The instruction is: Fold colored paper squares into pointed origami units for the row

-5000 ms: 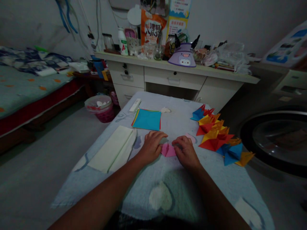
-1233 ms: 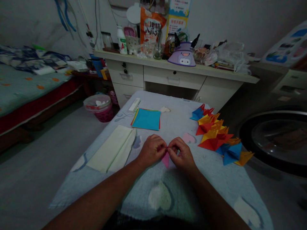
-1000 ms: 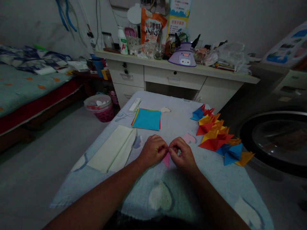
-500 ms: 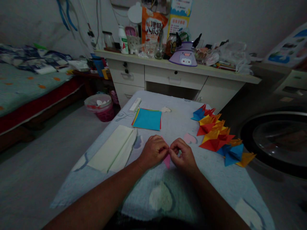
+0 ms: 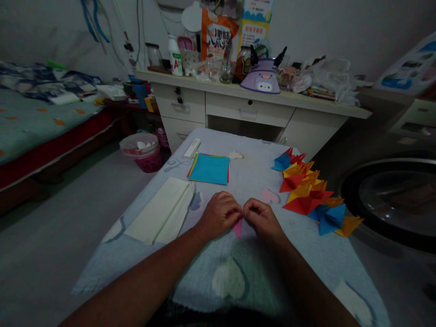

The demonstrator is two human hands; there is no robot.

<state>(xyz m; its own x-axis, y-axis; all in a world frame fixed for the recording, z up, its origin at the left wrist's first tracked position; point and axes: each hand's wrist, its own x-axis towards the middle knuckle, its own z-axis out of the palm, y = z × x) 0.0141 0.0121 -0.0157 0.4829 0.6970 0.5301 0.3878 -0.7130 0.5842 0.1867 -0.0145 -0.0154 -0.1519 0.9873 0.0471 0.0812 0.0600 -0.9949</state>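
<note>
Origami paper stack (image 5: 209, 169): lies flat on the heart-print tablecloth (image 5: 200, 277), with a blue sheet uppermost and edges of red, yellow and green showing beneath.
Pink folded paper (image 5: 238, 228): sits on the near side of the stack and a little to its right, between both hands, mostly hidden by fingers, with a narrow point aimed toward the near edge.
Left hand (image 5: 220, 212): covers the left part of the pink paper, with thumb and forefinger pressed together on it and the other fingers curled above.
Right hand (image 5: 261, 218): meets the left fingertips, curled in, with thumb and forefinger drawn together; seems to pinch a tiny tip of the pink paper, though too small and dim to be sure.
Origami cranes (image 5: 308, 203): crowd in a red, yellow and blue row, well to the right of the stack.
Cream folded sheet (image 5: 158, 206): lies to the near left of the stack.
Slim white box (image 5: 192, 148): rests near the stack's far left corner.
Crumpled white scrap (image 5: 236, 155): lies just beside the stack's far right corner.
Desk (image 5: 184, 106): stands beyond the stack, bearing a purple visor (image 5: 262, 78) and an orange snack bag (image 5: 216, 34).
</note>
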